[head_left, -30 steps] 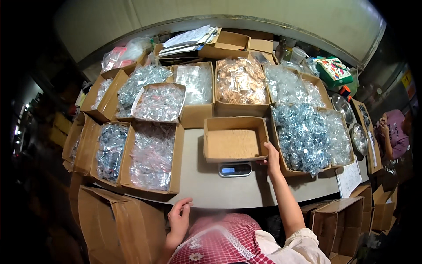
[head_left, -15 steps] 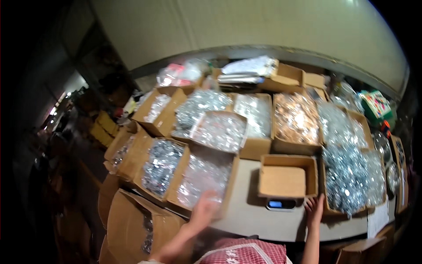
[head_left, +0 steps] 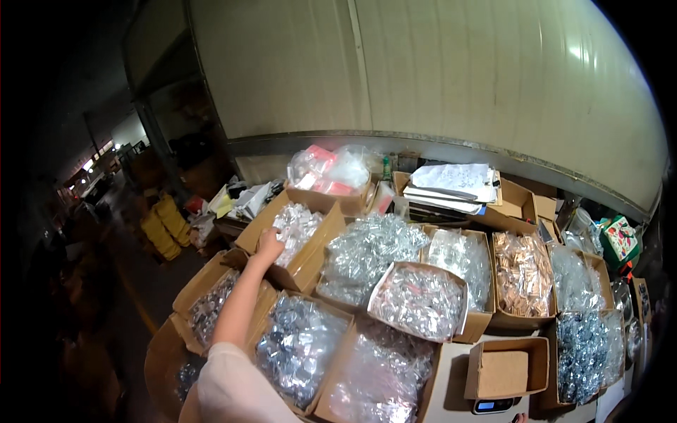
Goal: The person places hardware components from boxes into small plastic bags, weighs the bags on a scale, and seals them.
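Note:
My left hand [head_left: 269,244] reaches far forward over the near-left rim of a cardboard box [head_left: 317,243] at the back left. It touches or hovers just above the small clear bags [head_left: 297,227] of whitish pieces inside. Its fingers are mostly turned away, so I cannot see whether they grip a bag. Of my right hand [head_left: 521,418] only a bit of fingertip shows at the lower edge, close to a small digital scale [head_left: 493,407]. On that scale stands an open cardboard box [head_left: 505,375] with nothing visible in it.
Around them stand cartons of bagged small metal parts: silvery bags [head_left: 377,254], a smaller white-edged box [head_left: 417,299], copper-coloured pieces [head_left: 523,273] and bluish ones [head_left: 582,356]. Papers [head_left: 451,185] lie stacked at the back, beside bags with pink pieces [head_left: 328,169]. A pale wall rises behind.
My left hand has gone from the near middle carton to the back-left box. The view has swung left and up, leaving my right hand almost out of sight.

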`<action>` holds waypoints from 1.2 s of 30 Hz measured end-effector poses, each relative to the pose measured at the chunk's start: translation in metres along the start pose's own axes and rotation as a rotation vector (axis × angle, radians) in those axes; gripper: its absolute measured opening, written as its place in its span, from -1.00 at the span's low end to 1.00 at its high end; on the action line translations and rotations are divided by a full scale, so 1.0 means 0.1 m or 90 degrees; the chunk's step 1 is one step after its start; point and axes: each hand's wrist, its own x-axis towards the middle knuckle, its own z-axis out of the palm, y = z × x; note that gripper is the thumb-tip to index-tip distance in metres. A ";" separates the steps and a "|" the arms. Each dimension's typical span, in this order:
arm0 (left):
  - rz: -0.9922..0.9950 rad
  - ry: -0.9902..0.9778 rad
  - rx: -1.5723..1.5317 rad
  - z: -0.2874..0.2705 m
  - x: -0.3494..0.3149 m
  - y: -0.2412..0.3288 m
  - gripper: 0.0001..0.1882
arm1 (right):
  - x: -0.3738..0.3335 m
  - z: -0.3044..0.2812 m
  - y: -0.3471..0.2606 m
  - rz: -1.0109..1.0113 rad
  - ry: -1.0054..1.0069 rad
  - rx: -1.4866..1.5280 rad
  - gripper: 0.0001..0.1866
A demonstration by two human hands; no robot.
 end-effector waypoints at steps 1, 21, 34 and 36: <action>-0.121 -0.151 0.057 0.13 0.12 -0.14 -0.66 | -0.04 0.00 0.01 0.010 -0.015 -0.039 -0.56; -0.072 -0.161 -0.088 0.52 0.90 1.71 -0.72 | -0.09 -0.19 -0.62 0.061 -0.065 -0.203 -0.43; -0.045 -0.265 -0.451 1.13 1.03 2.88 -0.75 | -0.09 -0.31 -0.54 0.050 -0.067 -0.126 -0.43; -0.080 -0.377 -0.730 0.71 0.83 3.56 -0.72 | 0.00 -0.35 -0.64 0.067 -0.088 -0.135 -0.39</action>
